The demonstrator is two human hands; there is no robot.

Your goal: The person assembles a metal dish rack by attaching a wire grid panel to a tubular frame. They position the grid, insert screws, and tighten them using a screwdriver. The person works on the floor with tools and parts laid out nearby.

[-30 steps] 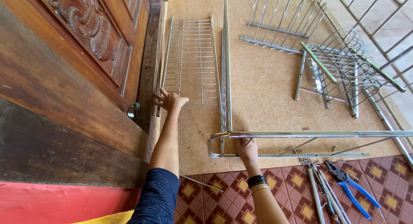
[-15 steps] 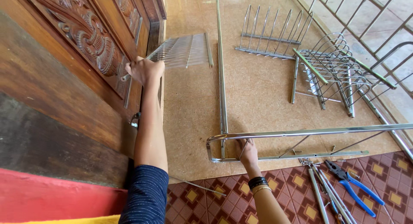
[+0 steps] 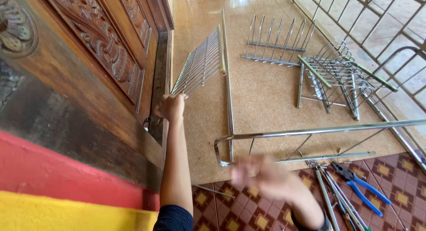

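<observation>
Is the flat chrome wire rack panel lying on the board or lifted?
Lifted: the left hand grips the flat chrome wire rack panel by one corner, tilted above the brown board.

The left hand (image 3: 171, 106) grips the near edge of a flat wire rack panel (image 3: 199, 62), lifted and tilted beside the carved wooden door (image 3: 102, 49) on the left. The right hand (image 3: 262, 175), blurred, hangs open just near a chrome tube frame (image 3: 310, 132) lying across the cork board (image 3: 266, 93). Farther right sit a plate rack (image 3: 277, 44) and a folded wire basket (image 3: 337, 75). Blue-handled pliers (image 3: 361, 186) lie on the patterned floor tiles (image 3: 226, 209) at near right.
</observation>
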